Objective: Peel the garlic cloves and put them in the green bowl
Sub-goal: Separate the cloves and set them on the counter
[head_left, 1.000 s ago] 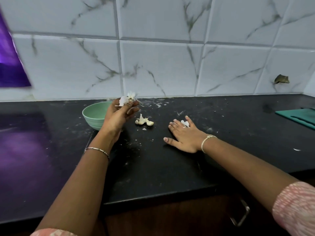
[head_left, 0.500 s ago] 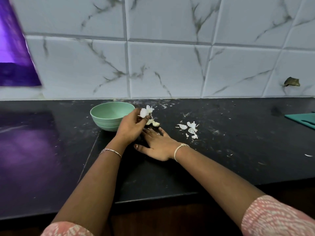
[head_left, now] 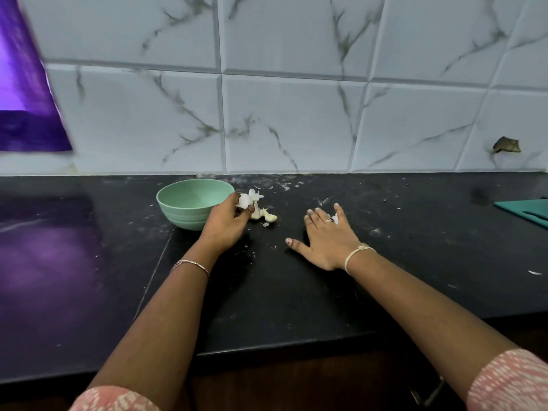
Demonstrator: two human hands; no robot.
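Note:
The green bowl (head_left: 189,200) stands on the black counter (head_left: 296,292) near the wall, and I see nothing inside it. My left hand (head_left: 225,223) sits just right of the bowl, its fingers pinching a bunch of white garlic skins (head_left: 249,199). Garlic cloves (head_left: 264,215) lie on the counter right beside that hand. My right hand (head_left: 327,238) lies flat on the counter with fingers spread, covering a small pile of white peels (head_left: 334,218) that show between the fingers.
A teal cutting board (head_left: 526,213) lies at the far right edge. The marble-tiled wall runs along the back of the counter. A purple sheet (head_left: 23,93) hangs at the upper left. Peel scraps (head_left: 536,273) dot the counter on the right.
My right hand has slid right, from beside the cloves onto the peel pile. My left hand keeps its pinch on the skins near the bowl.

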